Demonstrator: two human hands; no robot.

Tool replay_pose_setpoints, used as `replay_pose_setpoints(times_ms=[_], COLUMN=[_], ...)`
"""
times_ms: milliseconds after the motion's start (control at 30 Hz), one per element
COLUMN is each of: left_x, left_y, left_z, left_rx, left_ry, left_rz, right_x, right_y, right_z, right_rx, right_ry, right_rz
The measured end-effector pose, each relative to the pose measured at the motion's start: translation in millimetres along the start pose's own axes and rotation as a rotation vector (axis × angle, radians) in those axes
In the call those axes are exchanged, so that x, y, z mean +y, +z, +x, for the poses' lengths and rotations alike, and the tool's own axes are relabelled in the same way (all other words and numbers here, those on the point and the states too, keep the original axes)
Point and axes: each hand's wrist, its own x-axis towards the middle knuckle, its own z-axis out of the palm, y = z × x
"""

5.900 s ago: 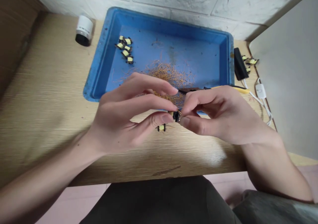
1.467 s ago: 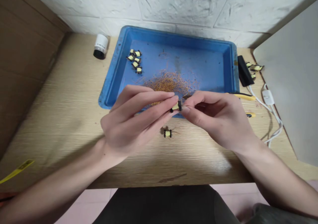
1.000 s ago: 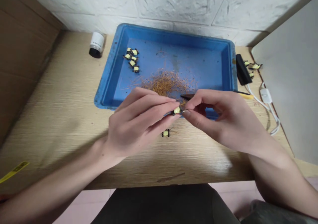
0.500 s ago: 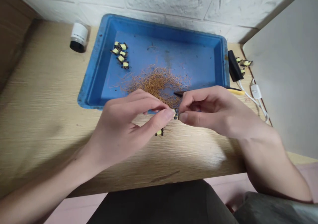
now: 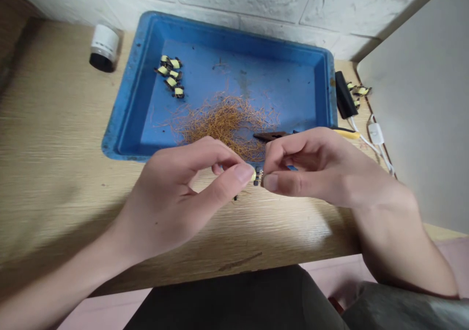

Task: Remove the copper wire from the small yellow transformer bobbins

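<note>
My left hand [image 5: 183, 191] pinches a small coil [image 5: 256, 176] between thumb and fingers. The coil is wrapped in yellow tape and has black ends with fine metal pins facing right. Thumb and fingertips of my right hand [image 5: 326, 169] are pinched together right beside those pins; whatever they hold is too small to make out. Partly hidden under my left fingers, a dark end of another piece [image 5: 235, 198] lies on the wooden table. Behind my right hand, pliers [image 5: 271, 135] with a yellow handle lie across the tray's front edge.
A blue tray [image 5: 234, 23] holds a heap of thin copper-coloured wire bits [image 5: 216, 122] and several yellow-taped coils [image 5: 171, 82]. Left of it stands a white bottle with a black cap [image 5: 104, 47]. At right are a black block [image 5: 345, 95], a corded white switch [image 5: 375, 133] and more coils [image 5: 362, 91].
Both hands stay close together, with the coil now slightly lower and its pins showing more. My left hand covers more of the piece on the table. The view has shifted a little.
</note>
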Motion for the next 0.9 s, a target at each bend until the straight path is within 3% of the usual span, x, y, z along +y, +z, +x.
replay_pose_setpoints(times_ms=[500, 667, 900], left_x=[-0.1, -0.3, -1.4], left_y=[-0.1, 0.1, 1.0], left_z=[-2.6, -2.3, -1.9], left_rx=[-0.059, -0.064, -0.060], left_ry=[0.001, 0.013, 0.025], left_rz=[-0.082, -0.067, -0.034], right_x=[2.0, 5.8, 8.7], right_y=[2.9, 6.6, 10.4], right_z=[0.5, 0.9, -1.5], right_rx=[0.002, 0.023, 0.098], right_ry=[-0.051, -0.070, -0.099], right_rz=[-0.036, 0.012, -0.081])
